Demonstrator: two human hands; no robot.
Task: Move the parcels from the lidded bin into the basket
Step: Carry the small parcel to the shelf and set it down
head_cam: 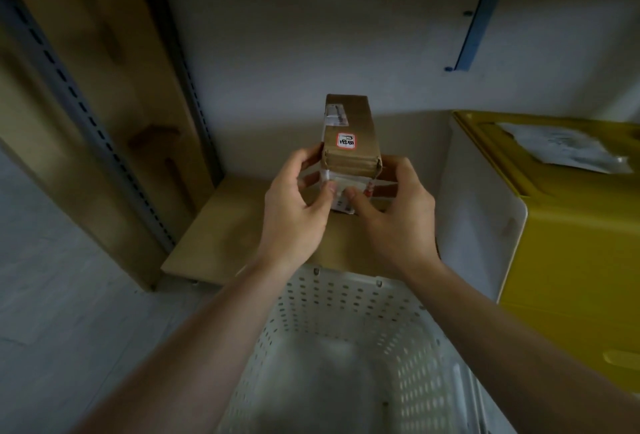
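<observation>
Brown cardboard parcel (351, 136) gripped at its near end by both hands, left hand (298, 205) and right hand (398, 212), held above a low wooden shelf (221, 226), beyond the white perforated basket (346, 347). Yellow-lidded bin (571, 226) at right, lid closed.

Brown taped parcel (351, 137) held above white perforated basket (346, 347), yellow-lidded bin (571, 212) beside.
</observation>
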